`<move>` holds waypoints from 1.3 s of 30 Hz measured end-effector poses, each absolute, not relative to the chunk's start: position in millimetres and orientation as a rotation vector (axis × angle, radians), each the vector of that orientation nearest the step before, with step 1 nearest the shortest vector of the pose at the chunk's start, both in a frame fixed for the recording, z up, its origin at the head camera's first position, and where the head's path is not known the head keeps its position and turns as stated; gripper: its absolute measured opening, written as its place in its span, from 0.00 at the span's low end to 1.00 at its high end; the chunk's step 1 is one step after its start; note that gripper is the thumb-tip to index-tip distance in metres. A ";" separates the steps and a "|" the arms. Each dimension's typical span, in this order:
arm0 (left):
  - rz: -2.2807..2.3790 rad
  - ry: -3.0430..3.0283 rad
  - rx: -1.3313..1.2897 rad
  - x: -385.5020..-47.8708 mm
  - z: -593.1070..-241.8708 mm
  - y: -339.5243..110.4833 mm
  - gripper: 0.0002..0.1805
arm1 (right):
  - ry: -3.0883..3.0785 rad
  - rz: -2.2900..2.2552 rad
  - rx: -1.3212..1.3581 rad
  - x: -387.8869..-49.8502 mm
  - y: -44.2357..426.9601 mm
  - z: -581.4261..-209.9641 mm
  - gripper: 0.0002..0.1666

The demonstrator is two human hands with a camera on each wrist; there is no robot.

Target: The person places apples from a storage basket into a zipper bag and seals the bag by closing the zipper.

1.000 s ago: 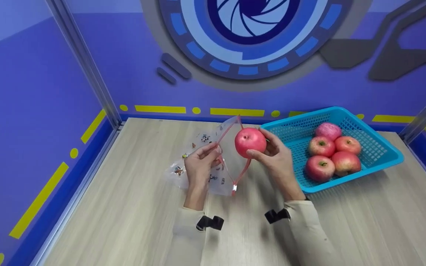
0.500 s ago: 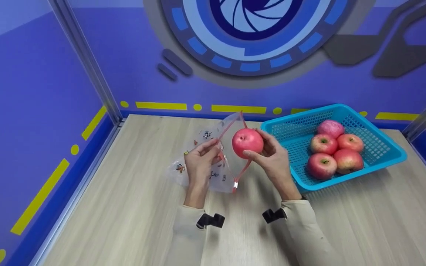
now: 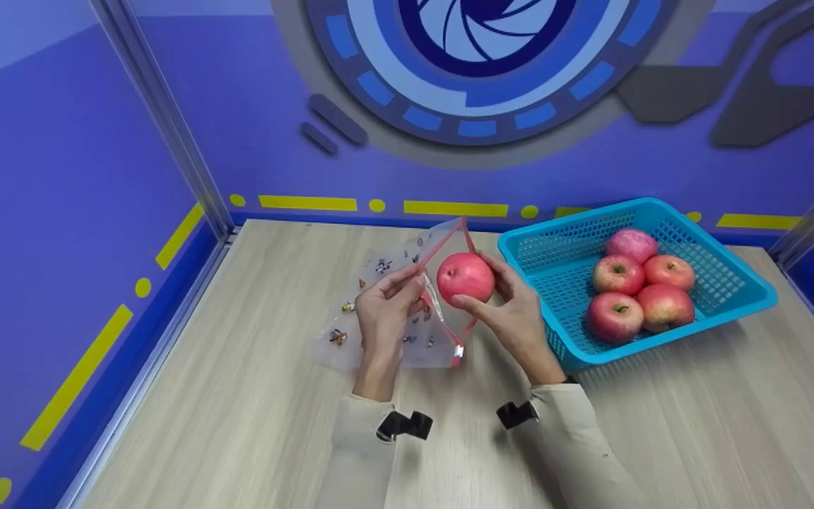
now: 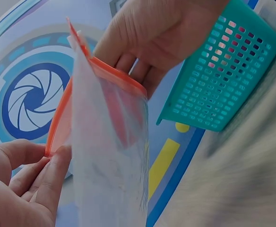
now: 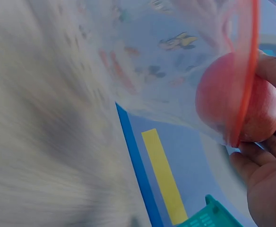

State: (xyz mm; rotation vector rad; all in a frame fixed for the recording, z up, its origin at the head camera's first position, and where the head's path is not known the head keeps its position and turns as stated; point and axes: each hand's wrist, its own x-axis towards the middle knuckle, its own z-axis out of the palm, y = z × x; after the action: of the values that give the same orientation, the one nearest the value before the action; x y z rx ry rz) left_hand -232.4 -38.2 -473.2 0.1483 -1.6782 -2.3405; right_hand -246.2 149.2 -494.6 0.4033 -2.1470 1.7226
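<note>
A clear zip bag (image 3: 368,311) with small printed figures and a red-orange zip edge is spread above the table, its mouth facing right. My left hand (image 3: 387,311) pinches one side of that edge between thumb and fingers; the left wrist view shows this left hand (image 4: 29,177) at the orange strip. In my right hand (image 3: 513,304) is a red apple (image 3: 465,277), gripped between thumb and fingers at the bag's mouth. From the right wrist, part of the apple (image 5: 265,109) shows through the clear film, inside the orange rim, while its outer part stays outside with the fingers.
To the right stands a blue perforated plastic basket (image 3: 704,332) holding several red apples (image 3: 615,318). Beneath everything is a light wooden tabletop (image 3: 237,396). A blue-purple printed wall (image 3: 350,170) rises behind it, with a metal post (image 3: 167,120) at the left corner.
My right hand has carried the apple a little left, into the bag's mouth. The bag's zip edge has shifted slightly right around it. The left hand keeps its pinch.
</note>
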 end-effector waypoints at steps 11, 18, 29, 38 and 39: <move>-2.377 -1.660 0.143 -230.7 -469.3 -35.9 0.13 | -2.169 1.726 0.421 -245.9 144.2 -497.4 0.46; -2.373 -1.638 0.116 -230.2 -467.7 -35.9 0.13 | -2.201 1.715 0.473 -246.3 143.0 -500.6 0.47; -2.380 -1.593 0.143 -230.6 -468.3 -35.2 0.13 | -2.214 1.684 0.427 -244.5 146.9 -495.9 0.44; -2.390 -1.603 0.129 -230.9 -469.3 -35.1 0.13 | -2.136 1.745 0.475 -244.9 151.9 -493.8 0.42; -2.393 -1.602 0.129 -230.7 -469.2 -35.1 0.13 | -2.133 1.745 0.479 -244.4 152.0 -493.7 0.42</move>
State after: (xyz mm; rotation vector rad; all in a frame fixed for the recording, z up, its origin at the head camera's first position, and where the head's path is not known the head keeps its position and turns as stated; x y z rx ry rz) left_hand -230.7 -35.1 -469.2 0.1289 -1.6016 -2.3931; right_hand -244.4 152.0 -493.7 0.4785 -2.1326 1.7455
